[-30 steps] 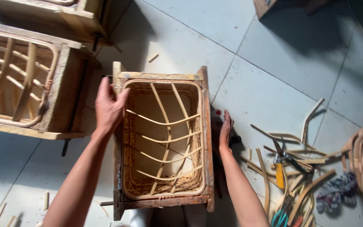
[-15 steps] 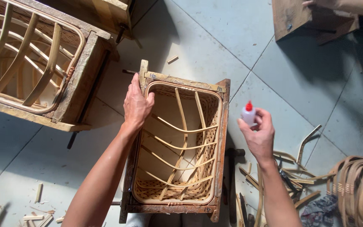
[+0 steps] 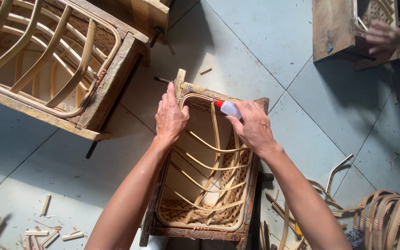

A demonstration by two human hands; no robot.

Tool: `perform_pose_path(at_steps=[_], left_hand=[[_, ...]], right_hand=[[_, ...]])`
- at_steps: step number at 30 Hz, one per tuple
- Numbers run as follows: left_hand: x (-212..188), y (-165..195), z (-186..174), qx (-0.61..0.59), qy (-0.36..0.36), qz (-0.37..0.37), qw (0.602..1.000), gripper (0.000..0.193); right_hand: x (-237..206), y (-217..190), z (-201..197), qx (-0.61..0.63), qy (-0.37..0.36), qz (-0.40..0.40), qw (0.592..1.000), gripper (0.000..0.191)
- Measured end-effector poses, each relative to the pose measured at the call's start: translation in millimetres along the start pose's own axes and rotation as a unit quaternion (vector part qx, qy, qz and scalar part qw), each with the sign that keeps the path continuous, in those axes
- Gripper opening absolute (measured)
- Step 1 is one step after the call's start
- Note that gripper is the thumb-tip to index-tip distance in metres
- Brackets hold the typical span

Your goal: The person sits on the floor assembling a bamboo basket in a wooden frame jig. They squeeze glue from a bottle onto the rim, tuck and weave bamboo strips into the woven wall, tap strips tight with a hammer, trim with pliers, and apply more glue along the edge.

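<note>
A basket-weaving workshop: wooden mould frames [image 3: 47, 65] holding half-woven rattan baskets [image 3: 204, 185] stand on a tiled floor [image 3: 278, 41], amid cane offcuts [image 3: 47, 231] and coiled rattan strips [image 3: 390, 217].

The glue bottle [image 3: 230, 109] is half hidden in the right hand [image 3: 255, 127]; the big frame [image 3: 47, 60] is cut off.

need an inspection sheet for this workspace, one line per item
surface: grey tile floor, dusty
job's things: wooden frame holding a woven rattan basket; small bottle with red tip at the top rim
clutter: rattan offcuts, cane coil
hands: left hand on the frame's top rim; right hand holds the bottle
cables: nothing seen
surroundings: bigger frame upper left; another person's hand on a third frame
</note>
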State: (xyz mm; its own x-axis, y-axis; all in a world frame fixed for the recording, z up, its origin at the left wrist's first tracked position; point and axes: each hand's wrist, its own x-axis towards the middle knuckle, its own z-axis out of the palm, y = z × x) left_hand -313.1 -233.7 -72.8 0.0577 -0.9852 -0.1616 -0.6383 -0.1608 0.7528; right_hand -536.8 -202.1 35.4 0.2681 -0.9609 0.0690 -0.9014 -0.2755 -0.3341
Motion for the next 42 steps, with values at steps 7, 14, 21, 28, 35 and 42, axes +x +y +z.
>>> perform_pose_path(at_steps=[7,14,21,28,35,42], left_hand=[[0,2,-3,0.001,-0.001,0.004,1.000,0.085],[0,3,-3,0.007,-0.003,-0.002,1.000,0.085],[-1,6,-5,0.009,-0.002,-0.003,1.000,0.086],[-2,5,-6,0.012,-0.009,0.002,1.000,0.086],[-1,5,-3,0.020,-0.006,0.005,1.000,0.095],[0,4,-2,0.022,-0.014,-0.006,1.000,0.097]], right_hand=[[6,-1,2,-0.035,-0.007,-0.019,0.999,0.042],[7,-6,1,-0.055,0.003,-0.031,0.998,0.041],[9,-6,3,-0.070,0.001,-0.036,0.997,0.040],[-5,1,-9,-0.051,0.027,-0.037,0.998,0.041],[-21,13,-15,-0.060,0.020,-0.008,0.998,0.037],[-18,16,-10,-0.066,0.038,-0.030,0.997,0.038]])
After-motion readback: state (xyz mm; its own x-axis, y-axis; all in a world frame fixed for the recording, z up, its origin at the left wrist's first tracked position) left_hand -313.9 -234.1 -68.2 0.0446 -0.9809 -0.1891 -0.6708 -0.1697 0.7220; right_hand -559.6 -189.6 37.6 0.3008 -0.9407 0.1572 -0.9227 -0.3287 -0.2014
